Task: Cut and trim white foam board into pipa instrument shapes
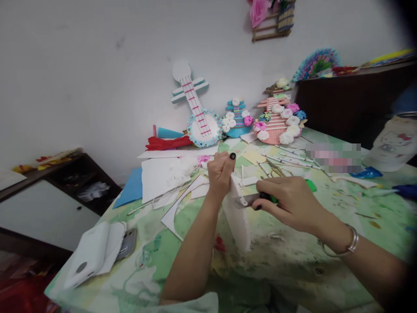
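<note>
My left hand (221, 171) is closed around the top of a white foam board piece (239, 228), which stands tilted above the table. In my right hand (286, 198) is a knife with a black and green handle (267, 198). Its metal blade meets the right edge of the foam, where a small curl of white shaving shows. Just beyond my right hand lie gold-handled scissors (276, 168) and several thin striped sticks (293, 158). Cut white sheets (172, 174) are spread left of my left hand.
A green patterned cloth covers the table (137, 269). Decorated lute-shaped crafts, one large and white (204, 128), one blue (239, 130), one pink (275, 134), lean on the wall. A white device (93, 248) lies at the left edge, a cup (392, 143) at the right.
</note>
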Tool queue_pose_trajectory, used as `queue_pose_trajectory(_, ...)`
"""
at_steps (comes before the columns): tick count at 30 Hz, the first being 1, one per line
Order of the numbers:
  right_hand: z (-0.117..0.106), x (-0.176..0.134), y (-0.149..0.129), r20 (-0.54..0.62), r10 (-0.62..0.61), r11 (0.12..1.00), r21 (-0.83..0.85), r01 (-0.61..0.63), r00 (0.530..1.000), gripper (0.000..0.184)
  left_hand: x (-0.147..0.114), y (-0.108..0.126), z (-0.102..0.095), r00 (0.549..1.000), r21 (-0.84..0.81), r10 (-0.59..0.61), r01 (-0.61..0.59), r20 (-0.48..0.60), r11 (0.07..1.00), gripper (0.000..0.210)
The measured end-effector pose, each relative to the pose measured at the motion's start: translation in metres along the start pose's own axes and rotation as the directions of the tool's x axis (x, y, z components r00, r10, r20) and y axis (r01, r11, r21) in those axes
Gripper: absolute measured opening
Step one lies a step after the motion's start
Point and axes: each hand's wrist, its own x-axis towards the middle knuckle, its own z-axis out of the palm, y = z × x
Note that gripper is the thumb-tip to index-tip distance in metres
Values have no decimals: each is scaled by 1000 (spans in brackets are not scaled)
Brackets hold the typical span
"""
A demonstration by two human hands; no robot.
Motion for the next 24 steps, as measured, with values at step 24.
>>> queue_pose_trajectory(24,2,3,14,-61,198,918,361,-163,978,48,-1,-4,0,999,20,-18,19,-38,1000,49)
